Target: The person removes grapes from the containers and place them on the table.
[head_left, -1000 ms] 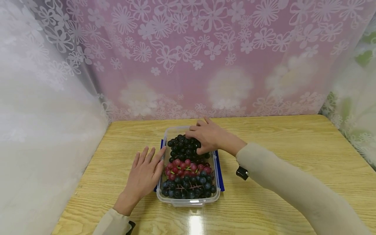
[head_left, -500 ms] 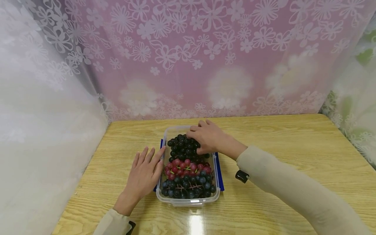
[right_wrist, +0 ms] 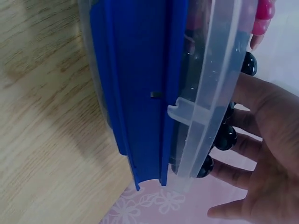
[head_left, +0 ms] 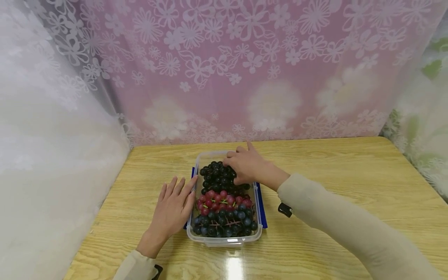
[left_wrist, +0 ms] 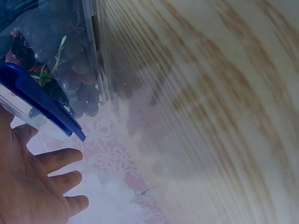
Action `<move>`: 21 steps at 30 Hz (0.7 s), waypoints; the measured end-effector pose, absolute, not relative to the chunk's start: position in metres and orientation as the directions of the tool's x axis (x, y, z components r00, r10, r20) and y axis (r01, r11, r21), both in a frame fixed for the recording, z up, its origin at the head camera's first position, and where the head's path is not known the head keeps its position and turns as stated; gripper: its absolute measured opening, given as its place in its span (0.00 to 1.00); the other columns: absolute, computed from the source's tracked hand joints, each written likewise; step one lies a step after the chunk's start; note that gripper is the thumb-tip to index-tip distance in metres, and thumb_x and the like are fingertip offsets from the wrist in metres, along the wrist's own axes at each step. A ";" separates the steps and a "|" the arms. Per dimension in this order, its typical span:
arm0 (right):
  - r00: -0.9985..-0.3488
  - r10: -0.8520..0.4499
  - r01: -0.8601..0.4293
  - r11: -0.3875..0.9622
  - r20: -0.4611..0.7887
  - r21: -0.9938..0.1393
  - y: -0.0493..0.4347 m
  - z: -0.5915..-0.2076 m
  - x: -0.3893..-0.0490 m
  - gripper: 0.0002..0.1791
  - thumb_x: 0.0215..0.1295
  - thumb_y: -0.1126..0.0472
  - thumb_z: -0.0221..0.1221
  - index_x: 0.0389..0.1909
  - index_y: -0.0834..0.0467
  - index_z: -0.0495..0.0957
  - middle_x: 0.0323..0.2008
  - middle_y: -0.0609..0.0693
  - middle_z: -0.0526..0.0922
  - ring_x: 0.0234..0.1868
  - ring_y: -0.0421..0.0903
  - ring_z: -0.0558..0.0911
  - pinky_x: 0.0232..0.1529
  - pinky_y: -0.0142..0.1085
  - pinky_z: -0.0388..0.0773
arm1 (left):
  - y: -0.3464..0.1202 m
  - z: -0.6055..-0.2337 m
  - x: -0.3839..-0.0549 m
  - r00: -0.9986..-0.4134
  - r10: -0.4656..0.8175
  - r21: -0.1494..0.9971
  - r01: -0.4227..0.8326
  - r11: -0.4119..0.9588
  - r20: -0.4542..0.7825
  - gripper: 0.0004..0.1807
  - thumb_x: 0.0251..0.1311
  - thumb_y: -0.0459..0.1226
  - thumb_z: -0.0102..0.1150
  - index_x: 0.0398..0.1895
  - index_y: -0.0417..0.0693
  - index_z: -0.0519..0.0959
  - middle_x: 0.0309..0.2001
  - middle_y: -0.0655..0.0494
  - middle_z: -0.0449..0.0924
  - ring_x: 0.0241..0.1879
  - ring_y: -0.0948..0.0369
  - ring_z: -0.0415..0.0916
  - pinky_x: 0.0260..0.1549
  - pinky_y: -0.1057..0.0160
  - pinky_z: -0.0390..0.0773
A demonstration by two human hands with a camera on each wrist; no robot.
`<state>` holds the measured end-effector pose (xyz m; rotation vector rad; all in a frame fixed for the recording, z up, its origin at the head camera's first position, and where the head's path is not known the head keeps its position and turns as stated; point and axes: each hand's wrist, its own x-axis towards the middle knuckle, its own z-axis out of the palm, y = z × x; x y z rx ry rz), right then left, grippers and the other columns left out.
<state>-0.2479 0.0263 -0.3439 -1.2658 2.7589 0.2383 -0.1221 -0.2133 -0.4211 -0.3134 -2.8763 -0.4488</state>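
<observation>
Head view, frame centre, slightly low: right hand (head_left: 249,166) curls its fingers round black grapes (head_left: 216,178) in the upper part of a clear container (head_left: 224,240). Left hand (head_left: 170,213), left of it, fingers extended, touches the rim; red grapes (head_left: 216,200) lie below the black.

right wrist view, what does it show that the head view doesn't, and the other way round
Only the right wrist view: the palm side of the right hand and a small slot in the blue latch.

Only the head view: the left hand and both pale sleeves.

Both: the clear container, that latch, red grapes, the right hand at the black grapes, the wooden table and the pink curtain.
</observation>
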 end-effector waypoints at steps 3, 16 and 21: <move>-0.672 -0.722 -0.740 0.660 -0.163 0.129 0.022 -0.345 -0.246 0.32 0.55 0.43 0.66 0.62 0.44 0.73 0.61 0.47 0.71 0.59 0.54 0.70 0.61 0.67 0.49 | -0.214 -0.421 -0.122 -0.956 0.171 0.279 0.236 0.931 0.238 0.26 0.74 0.54 0.31 0.73 0.66 0.58 0.68 0.45 0.62 0.71 0.46 0.48 0.66 0.42 0.43; -0.593 -0.794 -0.801 0.567 -0.135 0.191 0.024 -0.356 -0.259 0.35 0.51 0.36 0.66 0.60 0.43 0.72 0.56 0.44 0.74 0.56 0.54 0.71 0.62 0.65 0.48 | -0.214 -0.426 -0.121 -0.955 0.165 0.290 0.235 0.928 0.247 0.26 0.74 0.53 0.31 0.73 0.66 0.59 0.68 0.45 0.63 0.71 0.45 0.49 0.65 0.40 0.44; -0.570 -0.813 -0.821 0.558 -0.122 0.117 0.030 -0.354 -0.263 0.34 0.54 0.39 0.64 0.62 0.43 0.70 0.61 0.44 0.73 0.56 0.53 0.71 0.63 0.65 0.46 | -0.215 -0.425 -0.121 -0.952 0.161 0.293 0.238 0.926 0.262 0.26 0.74 0.53 0.31 0.73 0.66 0.59 0.67 0.45 0.63 0.70 0.45 0.49 0.65 0.40 0.44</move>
